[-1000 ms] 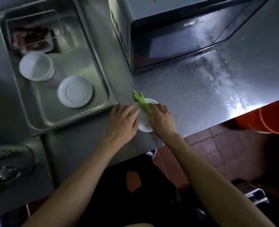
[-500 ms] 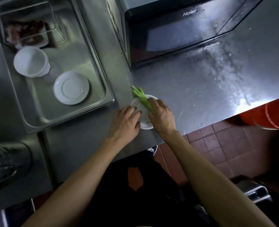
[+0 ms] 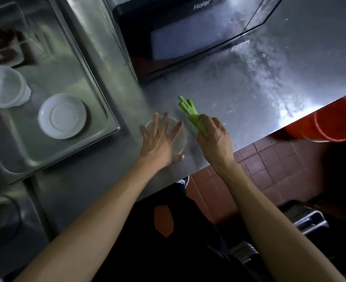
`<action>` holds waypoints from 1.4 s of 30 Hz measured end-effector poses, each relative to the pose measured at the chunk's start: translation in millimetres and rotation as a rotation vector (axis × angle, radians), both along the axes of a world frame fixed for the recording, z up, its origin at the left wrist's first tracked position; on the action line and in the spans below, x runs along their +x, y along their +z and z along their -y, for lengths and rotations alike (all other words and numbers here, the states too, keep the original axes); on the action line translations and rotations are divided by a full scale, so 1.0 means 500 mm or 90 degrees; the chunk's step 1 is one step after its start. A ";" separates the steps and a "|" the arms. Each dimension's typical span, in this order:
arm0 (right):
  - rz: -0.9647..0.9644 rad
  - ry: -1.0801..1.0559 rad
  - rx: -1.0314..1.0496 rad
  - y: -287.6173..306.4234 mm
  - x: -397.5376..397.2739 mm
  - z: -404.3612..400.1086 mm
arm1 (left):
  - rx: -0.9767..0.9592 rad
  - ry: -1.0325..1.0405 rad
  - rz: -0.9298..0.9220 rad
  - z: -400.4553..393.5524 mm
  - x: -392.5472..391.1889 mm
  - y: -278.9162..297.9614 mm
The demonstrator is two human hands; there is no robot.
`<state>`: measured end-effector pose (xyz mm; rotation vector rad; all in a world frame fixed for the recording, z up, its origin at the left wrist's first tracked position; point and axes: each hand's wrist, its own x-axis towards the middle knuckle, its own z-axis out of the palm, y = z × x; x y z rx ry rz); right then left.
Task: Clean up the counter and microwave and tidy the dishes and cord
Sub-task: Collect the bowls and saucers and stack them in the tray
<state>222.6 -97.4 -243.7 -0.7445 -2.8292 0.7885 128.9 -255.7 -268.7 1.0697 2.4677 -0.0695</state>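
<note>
Left hand [image 3: 159,141] is flat, fingers spread wide, pressing down on one small white plate [image 3: 180,137] at the counter [image 3: 229,102] edge. Just beside it, the right hand [image 3: 214,137] is curled around one bunch of green stalks [image 3: 190,112], their cut ends poking out beyond the knuckles; how many stalks, too blurred to count. Beyond both hands sits one black microwave [image 3: 188,33]. Off past the left hand, the steel sink [image 3: 98,78] holds one white saucer [image 3: 62,116], one white bowl [image 3: 4,86] and one clear container [image 3: 3,47]. Past the right hand, below the counter, one orange bucket [image 3: 330,121].
</note>
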 end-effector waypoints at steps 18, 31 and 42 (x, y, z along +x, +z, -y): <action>-0.044 0.041 -0.004 0.053 0.005 -0.025 | 0.047 0.071 -0.058 -0.015 -0.016 0.105; -0.109 0.162 -0.074 0.110 -0.089 0.036 | 0.098 0.206 -0.132 0.094 -0.012 0.236; -0.127 0.239 -0.098 0.137 -0.206 0.211 | 0.132 0.367 -0.151 0.280 -0.075 0.240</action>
